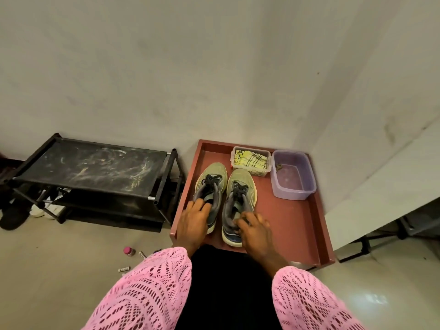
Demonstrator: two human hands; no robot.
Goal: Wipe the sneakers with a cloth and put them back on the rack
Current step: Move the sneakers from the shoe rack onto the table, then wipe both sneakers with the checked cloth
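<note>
Pink openwork knit sleeves [152, 289] fill the near field, forearms reaching forward to the red rectangular tray [295, 225], the landmark on the floor.

Black two-tier shoe rack [95, 172], dusty top, stands just left of the tray, beside its left wall.

Pair of pale green mesh sneakers [242, 184] with grey collars lies inside the tray, left of centre, side by side. Long axes run away from the person: toes far, heels near.

Lilac plastic tub [294, 178] sits in the tray's far right corner; a clear plastic box holding a yellow checked cloth [250, 159] sits beside it, just beyond the toes.

Left hand [194, 216] grips the left sneaker's collar, fingers curled in. Right hand [253, 228] grips the right sneaker's heel collar. Each hand is nearest its own shoe.

Judgement: cloth untouched; wiping not yet begun.
</note>
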